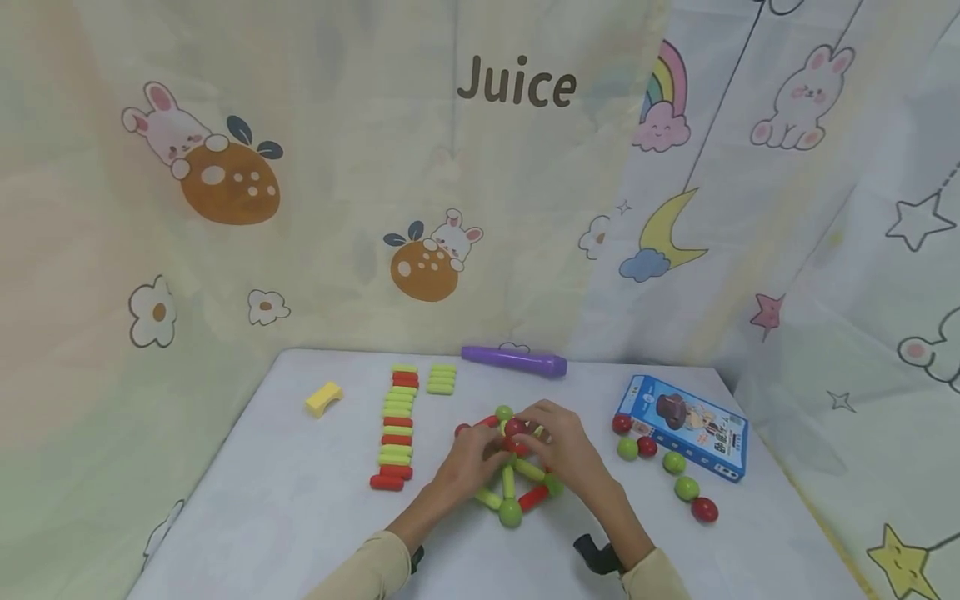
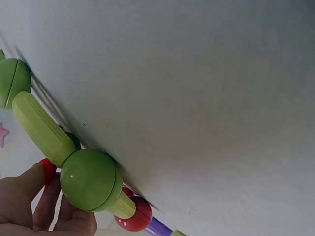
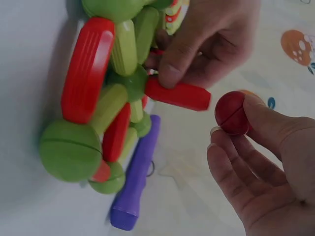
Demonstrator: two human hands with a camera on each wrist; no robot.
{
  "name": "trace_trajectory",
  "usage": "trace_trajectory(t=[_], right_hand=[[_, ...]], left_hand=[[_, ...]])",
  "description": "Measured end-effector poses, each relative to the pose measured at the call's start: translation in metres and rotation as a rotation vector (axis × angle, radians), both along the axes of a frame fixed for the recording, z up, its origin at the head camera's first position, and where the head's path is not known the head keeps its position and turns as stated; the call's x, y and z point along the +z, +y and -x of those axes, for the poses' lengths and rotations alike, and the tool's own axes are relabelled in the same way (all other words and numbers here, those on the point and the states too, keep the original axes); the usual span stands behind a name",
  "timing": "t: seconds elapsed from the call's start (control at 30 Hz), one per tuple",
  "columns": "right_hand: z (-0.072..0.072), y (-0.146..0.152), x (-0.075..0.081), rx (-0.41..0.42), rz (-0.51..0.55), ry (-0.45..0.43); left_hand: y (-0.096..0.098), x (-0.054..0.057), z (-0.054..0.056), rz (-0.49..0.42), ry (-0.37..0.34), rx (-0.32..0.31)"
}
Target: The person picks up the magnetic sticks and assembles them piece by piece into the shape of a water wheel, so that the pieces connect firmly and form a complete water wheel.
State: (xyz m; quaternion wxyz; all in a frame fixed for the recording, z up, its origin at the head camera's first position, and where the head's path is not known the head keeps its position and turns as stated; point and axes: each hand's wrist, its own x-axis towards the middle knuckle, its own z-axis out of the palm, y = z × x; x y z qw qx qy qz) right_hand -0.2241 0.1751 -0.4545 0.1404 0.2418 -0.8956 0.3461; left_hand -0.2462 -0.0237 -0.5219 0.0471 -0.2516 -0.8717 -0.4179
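A toy frame of green and red balls joined by ribbed rods lies on the table, with a green ball (image 1: 510,512) at its near corner. My left hand (image 1: 468,462) pinches a red rod (image 3: 179,95) that stands out from a green hub ball (image 3: 130,83) in the middle of the frame. Between thumb and fingertips my right hand (image 3: 270,162) holds a red ball (image 3: 232,113). That ball is just off the rod's free end, a narrow gap showing between them. In the left wrist view, a large green ball (image 2: 91,179) partly covers the left fingers.
Left of the frame lies a column of red and green rods (image 1: 396,429), with a short green stack (image 1: 442,380) and a yellow arched block (image 1: 324,399) nearby. Behind is a purple stick (image 1: 513,361). At right, loose balls (image 1: 686,488) lie by a blue box (image 1: 686,425).
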Motion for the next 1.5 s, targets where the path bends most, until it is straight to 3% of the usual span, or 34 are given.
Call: trace_trajectory(t=[0.3,0.5,0.57,0.67,0.8,1.0,1.07,1.23,1.37,1.5], right_hand=[[0.006,-0.004,-0.006,-0.026,0.010,-0.055],[0.003,0.002,-0.011,-0.029,0.020,-0.055],[0.000,0.008,-0.015,-0.042,0.044,-0.056],[-0.009,0.016,-0.020,-0.103,0.065,-0.113],[-0.020,0.022,-0.028,-0.163,0.065,-0.215],[-0.020,0.023,-0.035,-0.147,0.065,-0.251],[-0.020,0.024,-0.037,-0.134,0.070,-0.248],[-0.019,0.025,-0.036,-0.119,0.099,-0.249],[-0.017,0.025,-0.035,-0.117,0.120,-0.246],[-0.011,0.025,-0.036,-0.108,0.136,-0.228]], left_hand=[[0.000,0.002,0.002,0.026,0.010,-0.022],[-0.015,0.016,0.001,0.020,-0.079,-0.025],[-0.026,0.023,0.008,0.010,-0.087,-0.003],[-0.044,0.026,0.026,0.034,-0.013,0.079],[-0.065,0.023,0.054,0.155,0.088,0.225],[-0.072,0.017,0.087,0.369,0.080,0.316],[-0.069,0.014,0.093,0.446,0.082,0.326],[-0.063,0.010,0.102,0.595,0.165,0.328],[-0.059,0.006,0.104,0.640,0.229,0.327],[-0.055,0.004,0.106,0.654,0.222,0.339]])
